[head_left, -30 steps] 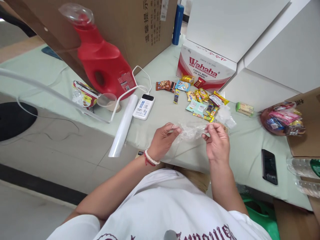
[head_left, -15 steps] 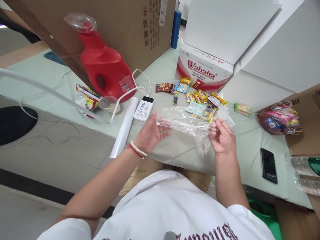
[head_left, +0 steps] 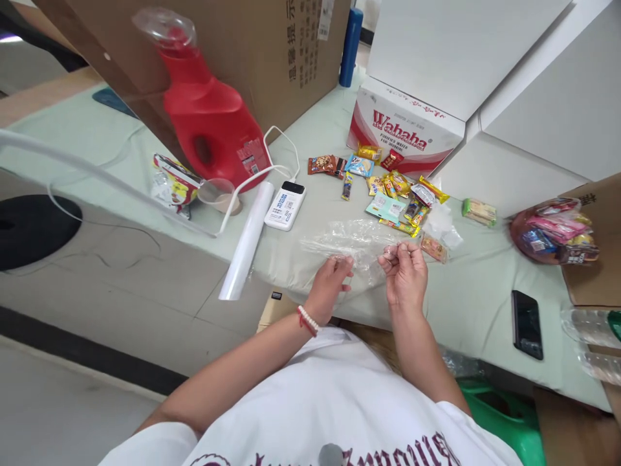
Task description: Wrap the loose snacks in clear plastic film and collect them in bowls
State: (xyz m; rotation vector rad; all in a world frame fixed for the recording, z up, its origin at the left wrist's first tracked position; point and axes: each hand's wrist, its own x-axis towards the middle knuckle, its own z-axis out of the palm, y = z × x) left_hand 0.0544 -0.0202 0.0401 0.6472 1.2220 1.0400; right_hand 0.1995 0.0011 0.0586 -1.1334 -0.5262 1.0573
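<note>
A clear plastic bag [head_left: 339, 234] lies crumpled near the table's front edge, stretched between my two hands. My left hand [head_left: 330, 282], with a beaded bracelet at the wrist, has its fingers curled at the bag's near side, closed on the film. At the bag's right end my right hand [head_left: 406, 270] pinches the plastic between thumb and fingers. Just beyond the bag lie several small wrapped snacks, among them a pale green packet [head_left: 385, 207], a blue packet [head_left: 359, 166] and a brown packet [head_left: 321, 164]. A pinkish packet [head_left: 434, 248] rests right of my right hand.
A white power bank [head_left: 285, 206] with a cable and a white roll [head_left: 246, 243] lie to the left, before a red jug [head_left: 218, 129]. A Wahaba water box [head_left: 405, 129] stands behind. On the right are a snack-filled bowl [head_left: 521, 236] and a phone [head_left: 527, 323].
My hands have come closer together and lower, nearer my body. The bag has dropped from a stretched strip onto the table, and the pinkish packet now shows beside my right hand.
</note>
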